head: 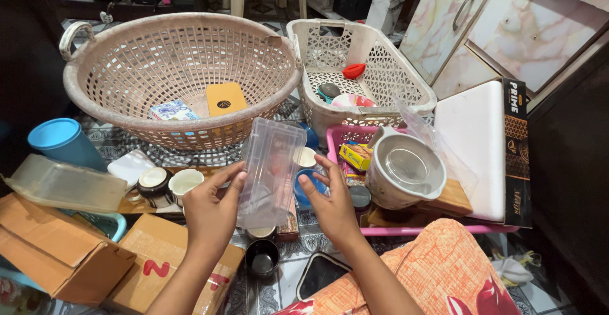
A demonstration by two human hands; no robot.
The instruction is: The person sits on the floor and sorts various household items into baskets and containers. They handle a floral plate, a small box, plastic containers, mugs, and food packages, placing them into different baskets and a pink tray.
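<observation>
A clear plastic container (271, 170), rectangular and see-through, is held upright and slightly tilted between the 2 hands, above the patterned tiled floor (279, 289) and in front of the baskets. The left hand (212, 210) grips its left edge, thumb on the near face and fingers curled behind. The right hand (331, 202) touches its right side with loosely spread fingers, the index fingertip against the edge, so that hand is open rather than clamped. Directly below the container sit a small dark cup (262, 258) and, just to its right, a black phone (319, 274) lying flat. Left of the left hand stand 2 ceramic mugs (170, 185) side by side, with cardboard boxes (82, 251) near them and a blue tumbler (62, 140) farther back. Behind the container is a large round pinkish basket (174, 67) holding a yellow pad and a small packet, and beside it a white rectangular basket (361, 71) with a red lid inside. To the right, a pink tray (438, 229) carries a white pot (404, 170) with a steel bowl inside.
</observation>
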